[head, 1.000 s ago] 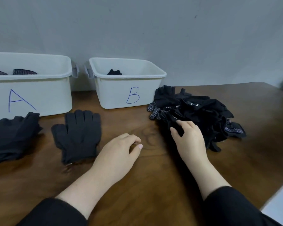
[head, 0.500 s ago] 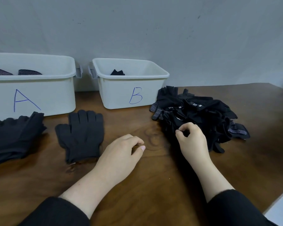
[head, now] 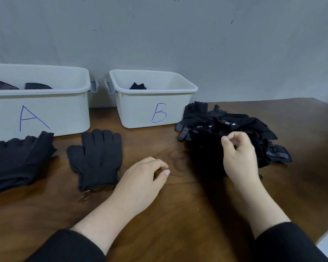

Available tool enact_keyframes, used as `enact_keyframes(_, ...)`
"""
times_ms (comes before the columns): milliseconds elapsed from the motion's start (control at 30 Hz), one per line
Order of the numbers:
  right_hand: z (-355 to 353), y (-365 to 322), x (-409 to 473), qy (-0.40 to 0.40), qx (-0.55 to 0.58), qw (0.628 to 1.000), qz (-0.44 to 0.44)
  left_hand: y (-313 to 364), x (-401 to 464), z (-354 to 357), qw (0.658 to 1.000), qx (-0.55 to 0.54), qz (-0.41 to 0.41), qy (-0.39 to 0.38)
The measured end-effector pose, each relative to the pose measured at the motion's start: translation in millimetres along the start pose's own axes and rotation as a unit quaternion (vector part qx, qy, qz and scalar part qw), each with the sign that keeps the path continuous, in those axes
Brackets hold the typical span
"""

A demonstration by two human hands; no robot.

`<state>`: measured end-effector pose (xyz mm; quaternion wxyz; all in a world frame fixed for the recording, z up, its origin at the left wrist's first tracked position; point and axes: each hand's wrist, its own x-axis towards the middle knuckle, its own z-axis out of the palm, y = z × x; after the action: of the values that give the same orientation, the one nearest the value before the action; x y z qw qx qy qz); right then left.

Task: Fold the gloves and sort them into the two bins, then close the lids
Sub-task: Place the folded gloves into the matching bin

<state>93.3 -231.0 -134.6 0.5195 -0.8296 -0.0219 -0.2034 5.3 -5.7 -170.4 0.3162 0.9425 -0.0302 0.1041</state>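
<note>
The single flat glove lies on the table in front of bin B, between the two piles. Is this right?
Not quite. The head view shows the flat glove in the gap between bin A and bin B, nearer A. It does lie between the two piles.

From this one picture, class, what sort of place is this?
Probably a plain sorting workstation indoors: a wooden table against a bare grey wall, two white bins lettered A and B, and heaped black gloves.
</note>
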Motion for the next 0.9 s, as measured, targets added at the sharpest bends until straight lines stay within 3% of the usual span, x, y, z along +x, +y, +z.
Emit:
enact_keyframes(133, -18, -27, 7, 0.057, 0.055, 0.997, -0.021, 0, 0, -1, 1.000, -0.022, -0.001, 0.013)
enact_keyframes(233, -27, -57, 8, 0.052, 0.118, 0.992, -0.003, 3, 0, -4, 0.996, -0.075, -0.002, 0.051)
enact_keyframes(433, -13, -83, -6, -0.144, 0.240, 0.954, 0.105, 16, -5, -16, 0.942, -0.325, -0.016, 0.086)
enact_keyframes(533, 2, -83, -21, -0.202, 0.238, 0.940, 0.137, 17, -6, -20, 0.908, -0.404, -0.044, 0.104)
enact_keyframes(700, 22, -77, -36, -0.229, 0.211, 0.940, 0.137, 15, -7, -27, 0.863, -0.477, -0.111, 0.127)
enact_keyframes(800, 25, -75, -35, -0.228, 0.145, 0.958, 0.096, 11, -7, -31, 0.854, -0.486, -0.127, 0.137)
enact_keyframes(900, 26, -81, -29, -0.215, 0.157, 0.962, 0.056, 12, -5, -38, 0.856, -0.474, -0.120, 0.167)
